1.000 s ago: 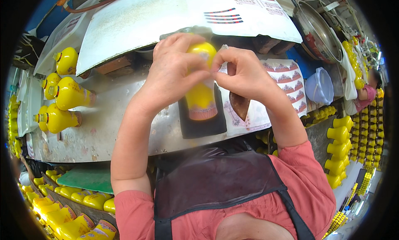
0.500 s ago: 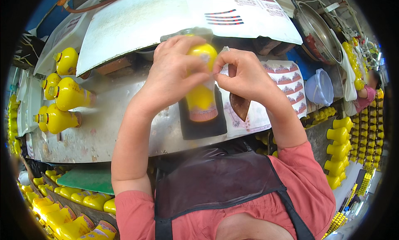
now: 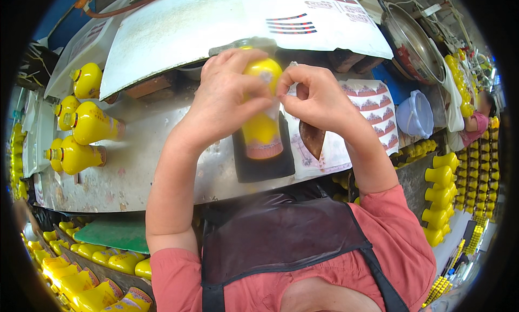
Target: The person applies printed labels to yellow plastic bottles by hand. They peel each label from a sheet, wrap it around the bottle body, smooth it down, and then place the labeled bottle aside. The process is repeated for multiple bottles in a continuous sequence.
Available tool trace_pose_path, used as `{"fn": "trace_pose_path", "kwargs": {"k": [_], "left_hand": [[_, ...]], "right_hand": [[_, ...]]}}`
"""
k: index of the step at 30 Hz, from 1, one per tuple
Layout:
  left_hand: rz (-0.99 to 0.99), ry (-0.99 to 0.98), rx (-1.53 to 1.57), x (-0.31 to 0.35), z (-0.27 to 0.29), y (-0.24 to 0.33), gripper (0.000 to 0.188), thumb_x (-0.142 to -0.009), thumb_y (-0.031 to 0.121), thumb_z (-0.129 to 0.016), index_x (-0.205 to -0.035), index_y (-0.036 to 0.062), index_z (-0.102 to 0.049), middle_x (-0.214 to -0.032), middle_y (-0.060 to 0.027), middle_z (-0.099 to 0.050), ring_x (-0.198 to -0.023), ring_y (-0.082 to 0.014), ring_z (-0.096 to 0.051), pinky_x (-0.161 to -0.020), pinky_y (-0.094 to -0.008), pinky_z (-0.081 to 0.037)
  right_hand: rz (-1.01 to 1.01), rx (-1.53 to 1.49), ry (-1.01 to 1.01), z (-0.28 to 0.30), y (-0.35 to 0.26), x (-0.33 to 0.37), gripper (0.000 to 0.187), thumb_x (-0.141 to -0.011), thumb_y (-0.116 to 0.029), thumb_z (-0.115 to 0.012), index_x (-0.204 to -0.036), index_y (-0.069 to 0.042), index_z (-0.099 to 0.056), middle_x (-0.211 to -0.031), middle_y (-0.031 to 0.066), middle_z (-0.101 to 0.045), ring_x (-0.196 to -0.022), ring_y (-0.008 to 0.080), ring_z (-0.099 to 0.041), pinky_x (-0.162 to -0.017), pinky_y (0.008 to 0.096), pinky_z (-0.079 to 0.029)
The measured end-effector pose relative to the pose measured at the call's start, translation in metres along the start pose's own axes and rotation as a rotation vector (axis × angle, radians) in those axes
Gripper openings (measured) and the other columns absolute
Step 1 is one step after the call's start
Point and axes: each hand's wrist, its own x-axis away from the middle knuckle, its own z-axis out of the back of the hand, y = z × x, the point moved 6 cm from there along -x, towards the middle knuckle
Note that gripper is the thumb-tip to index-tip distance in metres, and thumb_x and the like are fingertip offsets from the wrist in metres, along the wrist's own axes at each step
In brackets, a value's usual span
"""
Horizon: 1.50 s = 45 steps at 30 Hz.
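A yellow bottle [image 3: 262, 133] with a pink patterned band near its base lies on a black pad [image 3: 265, 171], its neck pointing away from me. My left hand [image 3: 232, 95] curls over the bottle's left side, its thumb and forefinger bent in above the middle. Close beside the bottle's right side, my right hand [image 3: 313, 93] has thumb and forefinger pinched together; anything between these tips is too small to make out. A brown pointed tool [image 3: 312, 140] passes under that hand and seems tucked in its curled fingers.
Several yellow bottles [image 3: 94, 123] lie at the metal table's left. Decal sheets [image 3: 373, 104] are at the right, near a pale blue bucket [image 3: 415, 114]. A raised white board [image 3: 178, 36] with dark strips spans the back. Bottle racks [image 3: 440, 198] surround the table; another person [image 3: 476, 123] is far right.
Both hands stay at the bottle, with only slight shifts. The brown tool below my right hand has tilted a little. The bottle has hardly moved.
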Motion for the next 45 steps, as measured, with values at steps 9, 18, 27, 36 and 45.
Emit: {"fn": "trace_pose_path", "kwargs": {"k": [9, 18, 27, 36, 45], "left_hand": [[0.003, -0.003, 0.017, 0.001, 0.0, -0.001, 0.011, -0.077, 0.014, -0.079, -0.084, 0.0082, -0.074, -0.141, -0.009, -0.06, -0.137, -0.034, -0.046, -0.117, -0.0472, -0.029], [0.009, 0.0, 0.012, 0.002, 0.0, -0.003, 0.011, -0.077, 0.015, -0.079, -0.084, 0.0083, -0.074, -0.142, -0.0091, -0.059, -0.138, -0.034, -0.045, -0.117, -0.047, -0.029], [0.005, -0.006, 0.011, 0.003, 0.0, -0.003, 0.012, -0.077, 0.015, -0.08, -0.085, 0.0088, -0.074, -0.143, -0.009, -0.058, -0.139, -0.0341, -0.044, -0.118, -0.0473, -0.028], [0.009, -0.007, 0.016, 0.002, -0.001, -0.003, 0.012, -0.077, 0.015, -0.08, -0.085, 0.0088, -0.074, -0.142, -0.0087, -0.059, -0.139, -0.0337, -0.044, -0.118, -0.0473, -0.028], [0.007, -0.007, 0.029, 0.002, 0.0, -0.003, 0.012, -0.076, 0.014, -0.08, -0.085, 0.0087, -0.074, -0.143, -0.0087, -0.058, -0.139, -0.0338, -0.044, -0.118, -0.0473, -0.028]], "right_hand": [[0.004, -0.043, -0.014, -0.001, -0.002, 0.003, 0.01, -0.082, -0.009, -0.07, -0.089, -0.002, -0.068, -0.066, -0.0043, -0.059, -0.054, -0.0001, -0.048, -0.049, 0.0214, -0.037], [-0.098, -0.085, -0.008, 0.004, 0.006, 0.004, 0.011, -0.081, -0.008, -0.071, -0.09, -0.003, -0.069, -0.062, -0.0041, -0.058, -0.052, 0.0009, -0.05, -0.049, 0.0206, -0.038], [-0.082, 0.039, 0.07, 0.01, 0.004, 0.002, 0.01, -0.078, -0.006, -0.071, -0.087, -0.003, -0.07, -0.078, -0.0002, -0.063, -0.054, 0.0037, -0.05, -0.051, 0.023, -0.038], [0.131, 0.178, 0.059, 0.008, -0.009, 0.0, 0.012, -0.077, -0.007, -0.074, -0.088, -0.005, -0.069, -0.076, 0.001, -0.055, -0.057, 0.0065, -0.051, -0.053, 0.0245, -0.039], [0.036, -0.042, -0.013, 0.004, -0.003, 0.0, 0.013, -0.078, -0.007, -0.073, -0.088, -0.003, -0.068, -0.082, 0.0006, -0.062, -0.056, 0.004, -0.049, -0.052, 0.0232, -0.039]]}}
